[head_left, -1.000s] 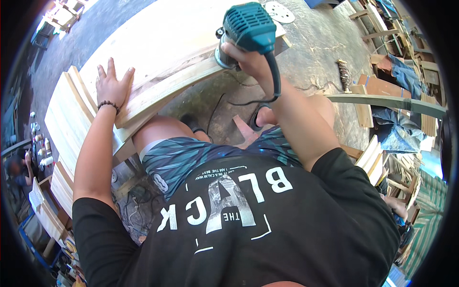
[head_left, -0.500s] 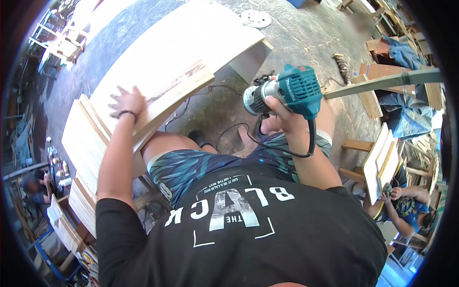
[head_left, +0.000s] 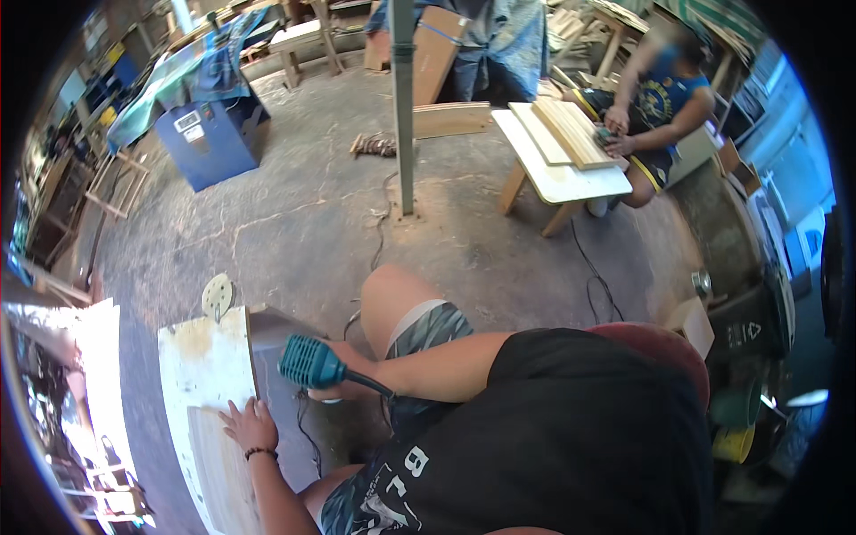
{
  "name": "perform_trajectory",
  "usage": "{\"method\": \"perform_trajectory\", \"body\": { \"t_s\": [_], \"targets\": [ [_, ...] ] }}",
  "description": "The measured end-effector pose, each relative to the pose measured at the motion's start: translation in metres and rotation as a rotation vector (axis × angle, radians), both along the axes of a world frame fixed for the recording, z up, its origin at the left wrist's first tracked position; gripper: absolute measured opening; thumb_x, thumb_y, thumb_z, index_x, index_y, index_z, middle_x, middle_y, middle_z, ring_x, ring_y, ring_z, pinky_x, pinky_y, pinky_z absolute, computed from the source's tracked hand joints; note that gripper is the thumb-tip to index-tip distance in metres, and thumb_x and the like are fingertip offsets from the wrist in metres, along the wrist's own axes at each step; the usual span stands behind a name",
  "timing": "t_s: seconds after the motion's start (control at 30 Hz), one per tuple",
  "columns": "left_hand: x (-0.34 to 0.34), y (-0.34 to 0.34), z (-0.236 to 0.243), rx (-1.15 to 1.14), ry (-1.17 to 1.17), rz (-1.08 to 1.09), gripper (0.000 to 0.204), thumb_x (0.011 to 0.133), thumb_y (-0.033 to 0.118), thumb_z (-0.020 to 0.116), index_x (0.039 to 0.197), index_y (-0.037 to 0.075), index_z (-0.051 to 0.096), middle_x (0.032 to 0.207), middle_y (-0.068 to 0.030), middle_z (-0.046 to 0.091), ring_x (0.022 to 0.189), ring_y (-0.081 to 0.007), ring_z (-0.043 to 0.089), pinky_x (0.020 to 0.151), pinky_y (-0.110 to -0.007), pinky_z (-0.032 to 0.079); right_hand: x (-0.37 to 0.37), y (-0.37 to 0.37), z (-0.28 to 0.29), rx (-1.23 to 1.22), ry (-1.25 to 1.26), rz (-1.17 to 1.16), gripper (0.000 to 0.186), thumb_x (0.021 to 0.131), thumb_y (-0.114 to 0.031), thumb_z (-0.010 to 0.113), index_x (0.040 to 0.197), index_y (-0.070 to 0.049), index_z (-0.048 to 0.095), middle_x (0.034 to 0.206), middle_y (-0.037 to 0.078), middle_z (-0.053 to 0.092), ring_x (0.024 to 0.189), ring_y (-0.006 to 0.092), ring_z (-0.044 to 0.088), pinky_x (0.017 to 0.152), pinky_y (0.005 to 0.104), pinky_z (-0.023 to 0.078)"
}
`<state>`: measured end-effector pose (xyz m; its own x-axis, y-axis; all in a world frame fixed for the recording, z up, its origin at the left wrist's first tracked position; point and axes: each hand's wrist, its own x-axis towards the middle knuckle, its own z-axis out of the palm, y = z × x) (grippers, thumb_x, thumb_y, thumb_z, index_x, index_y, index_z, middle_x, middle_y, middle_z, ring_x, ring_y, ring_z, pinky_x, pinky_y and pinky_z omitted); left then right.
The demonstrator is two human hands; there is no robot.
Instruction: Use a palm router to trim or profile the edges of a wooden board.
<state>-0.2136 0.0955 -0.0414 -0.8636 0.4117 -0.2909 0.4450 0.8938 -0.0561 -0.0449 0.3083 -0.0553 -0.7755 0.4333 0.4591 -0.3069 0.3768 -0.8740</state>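
My right hand (head_left: 335, 383) is wrapped round a teal trim router (head_left: 310, 360), whose dark cord runs back along my forearm. The router's lower end is hidden from here. My left hand (head_left: 251, 428) lies with its fingers spread on the wooden piece (head_left: 218, 455) in front of me, close to its edge. That wooden piece rests on a pale, worn work board (head_left: 209, 357), and the router is held just beyond the board's right edge. A round sanding disc (head_left: 217, 295) with holes sits at the board's far end.
A metal post (head_left: 403, 116) rises from the concrete floor ahead. Right of it, a co-worker (head_left: 664, 107) handles a small tool over boards on a low white table (head_left: 584, 183). A blue box (head_left: 209, 143) stands far left. Cords (head_left: 597, 285) trail across the floor.
My view has swung to the right, bringing the post and co-worker ahead of me. My right hand still holds the router, and my left hand stays on the wood.
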Motion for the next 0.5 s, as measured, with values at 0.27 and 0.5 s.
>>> {"method": "perform_trajectory", "body": {
  "t_s": [0.27,0.5],
  "targets": [
    [-0.075,-0.036,-0.016,-0.024,0.051,-0.049,0.052,0.103,0.040,0.046,0.150,0.018,0.045,0.165,-0.0153,0.023,0.153,-0.0383,0.013,0.120,-0.063,0.016,0.016,0.002,0.021,-0.161,-0.142,0.079,0.068,0.065,-0.018,0.084,0.123,-0.004,0.051,0.106,0.019,0.066,0.098,0.0361,0.066,0.089,0.0408,0.052],
    [-0.074,-0.040,-0.018,0.041,0.162,0.249,0.067,0.103,0.039,0.047,0.160,0.015,0.022,0.167,-0.0144,0.015,0.153,-0.0384,0.015,0.119,-0.061,0.019,0.013,-0.004,0.017,-0.128,-0.105,0.084,0.068,0.065,-0.017,0.082,0.124,-0.003,0.051,0.103,0.019,0.066,0.097,0.0365,0.066,0.087,0.0400,0.053]
  ]
}}
